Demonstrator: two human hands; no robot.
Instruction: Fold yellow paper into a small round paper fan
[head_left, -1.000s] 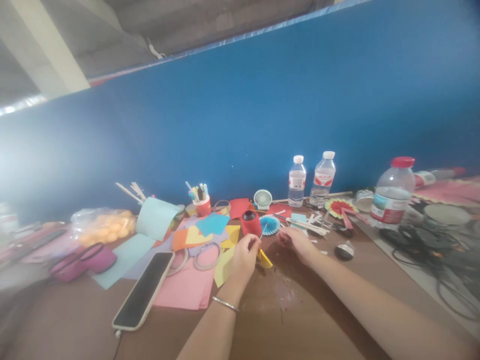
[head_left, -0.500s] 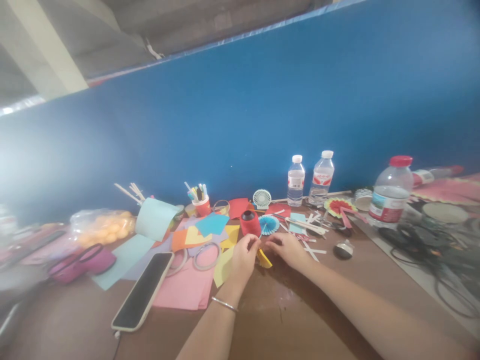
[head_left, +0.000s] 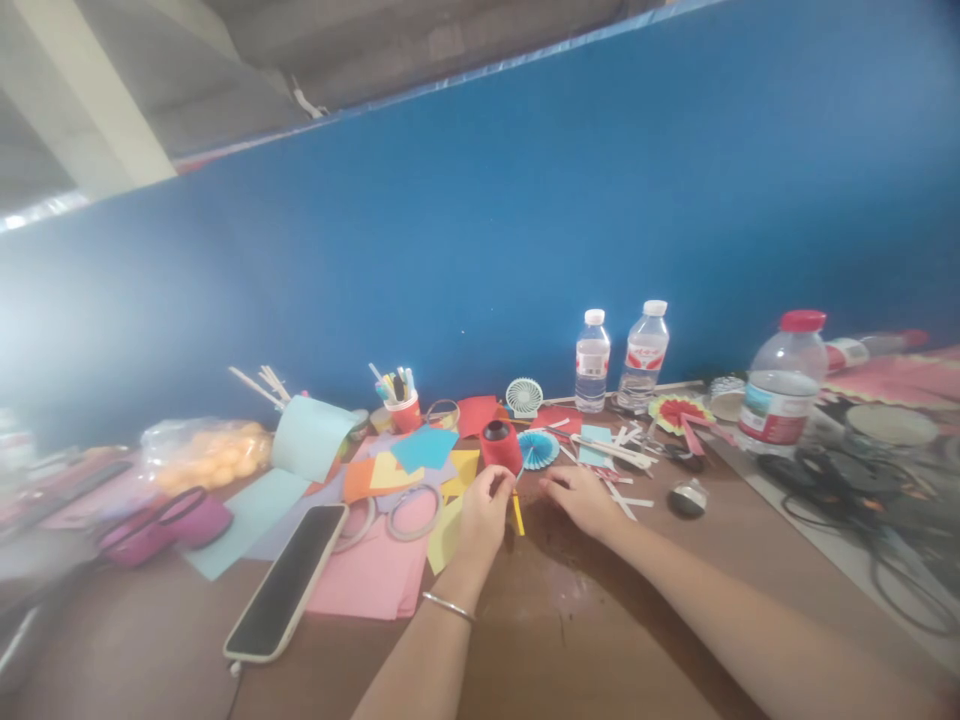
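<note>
My left hand [head_left: 486,505], a bangle on its wrist, pinches a narrow folded yellow paper [head_left: 518,514] that hangs below its fingertips. To its right, my right hand [head_left: 579,497] has its fingers curled together, a short gap away from the yellow paper. Whether a thread or anything else thin lies in those fingers is too small to see. Just behind my hands stands a red spool of thread [head_left: 500,452] with a dark top. A blue pleated paper rosette [head_left: 538,450] lies beside the spool.
On the left are a phone [head_left: 288,582], pink paper sheets [head_left: 371,585], rolls of tape [head_left: 414,513] and a pen cup [head_left: 405,411]. Scissors [head_left: 615,450], paper strips [head_left: 630,502] and water bottles [head_left: 592,362] stand or lie rightward. A blue partition [head_left: 480,220] rises behind.
The yellow paper has turned from a wider fan-like side to a narrow edge. My right hand has shifted slightly right, away from it. My left hand has barely moved.
</note>
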